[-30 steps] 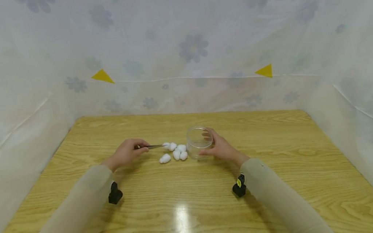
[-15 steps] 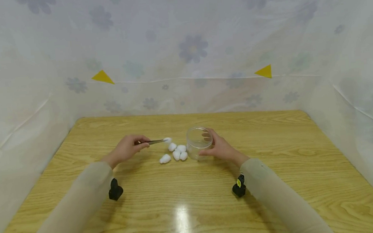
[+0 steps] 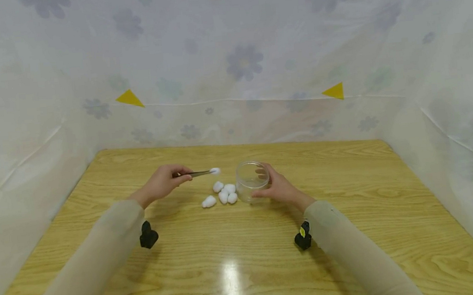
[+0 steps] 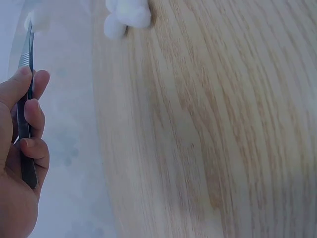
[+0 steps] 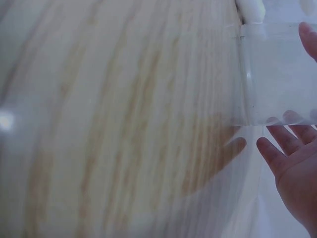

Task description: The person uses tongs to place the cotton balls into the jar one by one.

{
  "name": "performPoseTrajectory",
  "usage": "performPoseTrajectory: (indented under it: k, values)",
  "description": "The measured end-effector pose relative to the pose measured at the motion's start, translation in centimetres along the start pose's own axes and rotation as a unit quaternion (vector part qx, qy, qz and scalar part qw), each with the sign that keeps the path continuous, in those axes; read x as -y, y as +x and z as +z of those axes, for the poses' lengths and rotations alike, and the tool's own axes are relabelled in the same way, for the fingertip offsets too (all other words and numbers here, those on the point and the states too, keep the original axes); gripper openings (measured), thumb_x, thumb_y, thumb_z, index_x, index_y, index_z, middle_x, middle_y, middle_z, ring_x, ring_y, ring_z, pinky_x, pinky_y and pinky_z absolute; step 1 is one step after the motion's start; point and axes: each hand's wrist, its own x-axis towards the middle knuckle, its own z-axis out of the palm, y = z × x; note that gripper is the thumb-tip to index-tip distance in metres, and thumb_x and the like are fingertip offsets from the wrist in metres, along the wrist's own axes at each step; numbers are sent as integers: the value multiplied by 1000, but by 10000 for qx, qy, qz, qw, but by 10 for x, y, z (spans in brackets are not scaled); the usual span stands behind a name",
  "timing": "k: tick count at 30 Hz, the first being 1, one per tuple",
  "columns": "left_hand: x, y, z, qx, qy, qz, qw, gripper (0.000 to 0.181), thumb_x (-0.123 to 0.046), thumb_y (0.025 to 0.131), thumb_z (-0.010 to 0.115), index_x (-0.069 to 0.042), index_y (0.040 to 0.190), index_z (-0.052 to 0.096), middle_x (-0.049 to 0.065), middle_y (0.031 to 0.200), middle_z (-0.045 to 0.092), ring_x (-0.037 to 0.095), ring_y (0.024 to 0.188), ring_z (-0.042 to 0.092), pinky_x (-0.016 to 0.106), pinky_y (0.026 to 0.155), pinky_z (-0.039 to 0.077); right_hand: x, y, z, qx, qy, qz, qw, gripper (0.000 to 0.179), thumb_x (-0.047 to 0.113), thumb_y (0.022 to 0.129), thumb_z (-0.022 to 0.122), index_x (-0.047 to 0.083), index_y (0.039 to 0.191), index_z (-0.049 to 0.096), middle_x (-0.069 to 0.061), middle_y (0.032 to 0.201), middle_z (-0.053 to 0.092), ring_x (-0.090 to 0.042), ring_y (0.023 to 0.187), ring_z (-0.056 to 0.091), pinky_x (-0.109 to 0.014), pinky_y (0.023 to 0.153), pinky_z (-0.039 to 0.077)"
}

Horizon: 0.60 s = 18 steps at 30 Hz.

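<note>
Tweezers [image 3: 200,173] are in the left hand [image 3: 165,181], and its fingers [image 4: 34,117] are curled closely around them: the thumb [image 4: 15,88] presses from one side, and the other fingers bend against the opposite side, with only the thin handle between. The handle looks dark at its back part, while the front part is silver, with small ridges just ahead of the thumb. At the narrow tips, a white cotton ball [image 3: 215,171] is pinched; it looks soft and small, raised above the counter [image 3: 167,273], to the left of a clear jar [image 3: 252,182] and outside it. The right hand [image 3: 280,188] grasps this jar from its right side, with the thumb on the near wall and the fingers spread apart around the far wall, so the gap between them is as wide as the jar. The jar is round and transparent, and it stands upright on the counter with its mouth upward. Near its left side, four cotton balls [image 3: 225,194] lie close together, white and slightly uneven in shape; one more cotton ball [image 3: 209,201] lies a little apart from them, on the left.
</note>
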Motion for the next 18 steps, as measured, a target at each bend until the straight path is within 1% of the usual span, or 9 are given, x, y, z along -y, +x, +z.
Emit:
performPoseTrajectory:
  k: [7, 14, 18]
  values:
    - [-9, 6, -1, -68, 49, 199, 9998, 25, -18, 94, 57, -5, 115, 65, 16, 101, 65, 30, 79, 58, 33, 68, 44, 1, -1, -1, 31, 50, -37, 10000, 89, 21, 78, 77, 14, 147, 21, -19, 148, 33, -36, 133, 37, -50, 104, 37]
    - [-20, 14, -2, -17, 107, 141, 9998, 26, -23, 95, 56, -9, 114, 66, 12, 101, 66, 17, 76, 57, 33, 70, 45, 4, -2, -1, 111, 109, -41, 9999, 89, 19, 80, 75, 13, 148, 18, -21, 149, 30, -38, 135, 35, -52, 105, 35]
    - [-28, 19, -1, 40, 124, 147, 9998, 27, -24, 95, 56, -9, 115, 65, 11, 103, 66, 17, 81, 59, 36, 73, 47, 4, -2, -1, 108, 139, -51, 9998, 90, 18, 81, 75, 12, 149, 16, -22, 149, 29, -39, 135, 33, -53, 105, 34]
